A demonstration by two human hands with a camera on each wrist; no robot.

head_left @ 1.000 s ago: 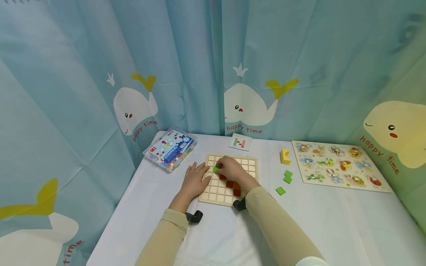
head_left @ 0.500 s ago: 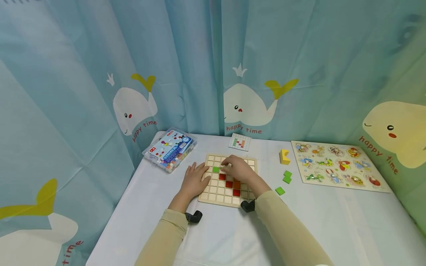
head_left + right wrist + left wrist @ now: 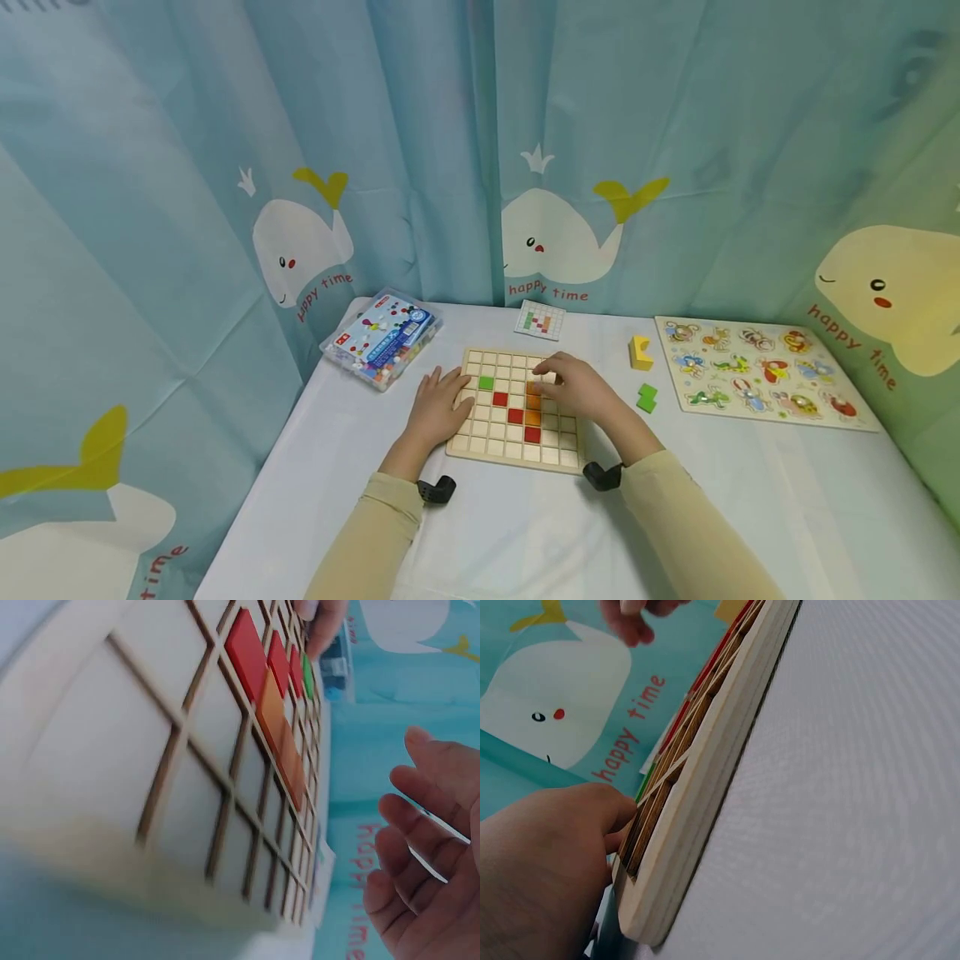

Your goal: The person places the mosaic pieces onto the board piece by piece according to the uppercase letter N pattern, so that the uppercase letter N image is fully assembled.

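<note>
A wooden grid board (image 3: 478,428) lies on the table, with a green square tile (image 3: 487,383) in its upper left part. Red tiles (image 3: 515,416) step diagonally down from it, and orange tiles (image 3: 533,402) form a column beside them. My left hand (image 3: 437,408) rests at the board's left edge, its fingers spread. Above the board's right half hovers my right hand (image 3: 581,387), and the right wrist view shows its loosely bent fingers (image 3: 405,814) holding nothing. Part of the board's right side is hidden under that hand.
Loose green tiles (image 3: 647,397) lie right of the board, near a yellow block (image 3: 641,353). A pattern card (image 3: 540,320) lies behind the board. At the back left stands a clear plastic box (image 3: 382,337); an insect puzzle board (image 3: 765,372) lies at the right.
My right hand has let go of the green tile, which stays on the board, and has moved right. Its arm now covers the nearest loose green tile. My left hand has stayed put.
</note>
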